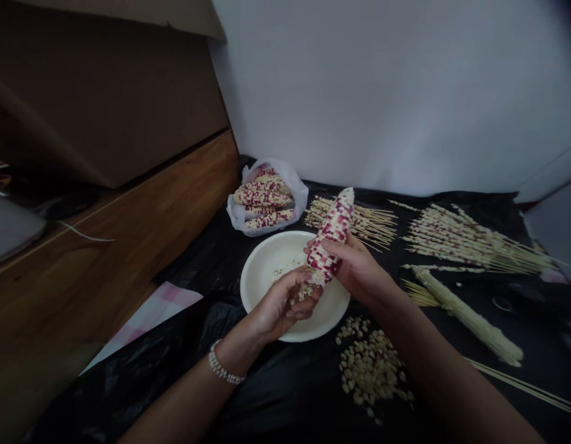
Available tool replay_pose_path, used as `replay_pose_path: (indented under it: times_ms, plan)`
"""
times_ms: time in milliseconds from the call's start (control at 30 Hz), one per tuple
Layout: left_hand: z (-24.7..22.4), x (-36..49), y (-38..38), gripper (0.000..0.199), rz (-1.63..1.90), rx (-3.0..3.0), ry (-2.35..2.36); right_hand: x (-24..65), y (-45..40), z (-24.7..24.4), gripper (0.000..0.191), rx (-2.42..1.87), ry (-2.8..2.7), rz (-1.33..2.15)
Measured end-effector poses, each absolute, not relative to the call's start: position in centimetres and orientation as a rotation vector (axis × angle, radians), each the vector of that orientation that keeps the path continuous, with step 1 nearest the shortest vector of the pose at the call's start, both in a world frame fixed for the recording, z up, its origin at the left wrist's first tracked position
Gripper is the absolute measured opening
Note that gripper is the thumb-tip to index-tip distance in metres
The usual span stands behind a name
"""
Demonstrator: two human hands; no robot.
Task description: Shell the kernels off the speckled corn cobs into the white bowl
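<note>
An ear of corn (334, 231) with red and cream kernels is held tilted over a white bowl (251, 290), its pointed tip up and away. My right hand (357, 265) is closed around its side, thumb laid across the kernels. At the lower end, where kernels are gone, my left hand (283, 302) has its thumb against the ear. Its curled fingers cup loose corn kernels (301, 291). More loose kernels lie in the bowl, partly hidden by my left hand. A beaded bracelet (223, 367) circles my left wrist.
A plastic bag (299, 185) of corn ears stands behind the bowl. Skewers threaded with kernels (452, 237) lie at the right, near a bare cob (475, 320). A pile of kernels (373, 370) sits on black plastic sheeting (285, 394). A cardboard box (105, 92) is at left.
</note>
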State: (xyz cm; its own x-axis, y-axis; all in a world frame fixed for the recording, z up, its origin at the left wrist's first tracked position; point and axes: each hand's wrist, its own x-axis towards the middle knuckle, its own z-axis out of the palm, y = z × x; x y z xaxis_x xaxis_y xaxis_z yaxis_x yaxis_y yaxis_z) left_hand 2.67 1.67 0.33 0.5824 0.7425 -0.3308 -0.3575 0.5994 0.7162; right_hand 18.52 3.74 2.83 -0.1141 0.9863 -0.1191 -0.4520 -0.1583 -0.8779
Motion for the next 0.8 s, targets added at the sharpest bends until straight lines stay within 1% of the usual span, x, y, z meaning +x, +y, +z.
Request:
replay_pose_path:
  times_ms: [267,467,800]
  plan:
    - [0.3,2.7,1.8,0.028,0.668,0.66,0.676,18.7,3.5,1.4,0.047,-0.905,-0.943,1.477]
    - [0.1,2.7,1.8,0.028,0.655,0.681,0.674,18.5,3.2,1.7,0.052,-0.945,-1.011,1.445]
    - [-0.2,2.8,1.6,0.019,0.695,0.672,0.697,18.2,3.2,1.3,0.048,-0.947,-1.022,1.426]
